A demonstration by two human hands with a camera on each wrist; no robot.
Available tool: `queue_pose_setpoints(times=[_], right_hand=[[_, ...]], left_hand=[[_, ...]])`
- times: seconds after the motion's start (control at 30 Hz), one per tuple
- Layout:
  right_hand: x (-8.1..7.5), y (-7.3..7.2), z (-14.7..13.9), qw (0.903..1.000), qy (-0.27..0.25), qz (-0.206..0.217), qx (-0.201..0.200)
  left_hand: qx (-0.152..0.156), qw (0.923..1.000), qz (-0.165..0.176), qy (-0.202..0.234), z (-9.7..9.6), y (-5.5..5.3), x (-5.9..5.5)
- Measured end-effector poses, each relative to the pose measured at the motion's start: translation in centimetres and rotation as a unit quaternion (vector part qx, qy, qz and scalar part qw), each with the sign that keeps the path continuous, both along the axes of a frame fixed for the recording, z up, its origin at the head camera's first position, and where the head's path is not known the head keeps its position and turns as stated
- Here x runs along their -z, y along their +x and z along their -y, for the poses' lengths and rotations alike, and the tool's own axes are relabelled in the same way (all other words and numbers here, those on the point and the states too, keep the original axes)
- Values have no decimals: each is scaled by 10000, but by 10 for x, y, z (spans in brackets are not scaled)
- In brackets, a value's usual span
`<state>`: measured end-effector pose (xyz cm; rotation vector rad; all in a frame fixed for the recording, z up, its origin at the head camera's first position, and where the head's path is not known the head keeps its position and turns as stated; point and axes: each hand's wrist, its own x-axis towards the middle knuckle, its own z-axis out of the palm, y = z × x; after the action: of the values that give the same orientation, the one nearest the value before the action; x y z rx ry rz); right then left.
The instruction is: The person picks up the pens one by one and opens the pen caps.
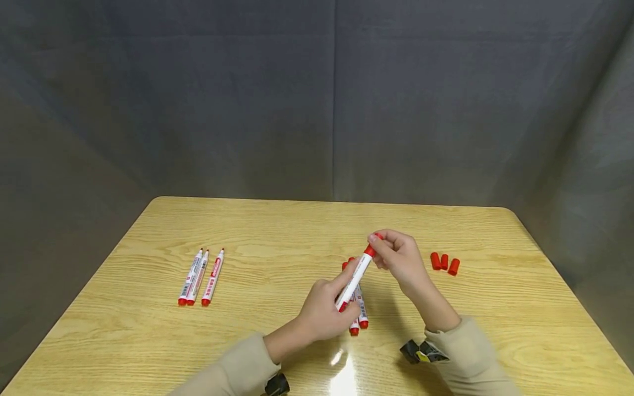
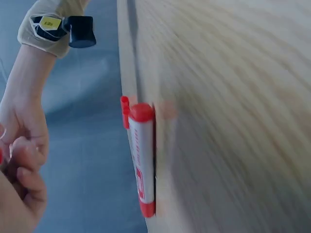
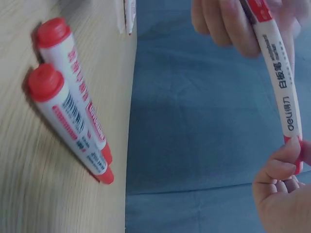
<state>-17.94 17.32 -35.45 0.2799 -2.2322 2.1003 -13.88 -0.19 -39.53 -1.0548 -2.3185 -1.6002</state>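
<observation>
A white whiteboard marker (image 1: 356,280) with red ends slants between my two hands, raised above the table. My left hand (image 1: 327,311) grips the lower part of its barrel. At the upper end my right hand (image 1: 402,260) pinches the red cap (image 1: 370,250) between thumb and fingers. The right wrist view shows the same marker (image 3: 279,73) with its printed label facing that camera. Beneath the hands lie two capped markers (image 1: 364,313), side by side and partly hidden; in the right wrist view these markers (image 3: 73,116) show whole.
Three uncapped markers (image 1: 213,278) lie on the left of the wooden table (image 1: 267,231), tips pointing away. Several loose items are red caps; three caps (image 1: 444,262) lie together right of my right hand. A dark grey curtain (image 1: 247,110) hangs behind the table.
</observation>
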Motion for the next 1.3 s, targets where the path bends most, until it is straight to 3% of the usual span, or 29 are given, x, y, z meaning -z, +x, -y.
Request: queue_pose_setpoints(times=[0.1, 0.17, 0.27, 0.4, 0.53, 0.77, 1.0, 1.13, 1.3], right_hand=[[-2, 1, 2, 9996, -205, -168, 82], [-3, 1, 3, 9993, -289, -213, 141], [-4, 2, 3, 9988, -372, -226, 211], [-6, 3, 2, 9988, -363, -246, 236], [-7, 5, -2, 9990, -253, -357, 133], [-11, 6, -10, 9966, -403, -616, -371], [-15, 13, -12, 9986, -268, -368, -271], [-15, 17, -11, 9992, -191, -319, -144], [-13, 18, -16, 9978, -375, -444, -308]], left_hand=[[-376, 9983, -323, 320, -7, 1, 0], [-465, 9961, -421, 627, -10, 2, -1], [-366, 9923, -312, 1137, -13, 4, -5], [-189, 9878, -213, 1534, -12, 12, -21], [-117, 9889, -283, 1457, -9, 17, -30], [86, 9921, -348, 1205, -6, 8, -15], [-456, 9893, -1155, 765, 4, -1, -14], [-579, 9878, -1265, 705, 7, -3, -15], [-408, 9903, -1138, 690, 8, -3, -20]])
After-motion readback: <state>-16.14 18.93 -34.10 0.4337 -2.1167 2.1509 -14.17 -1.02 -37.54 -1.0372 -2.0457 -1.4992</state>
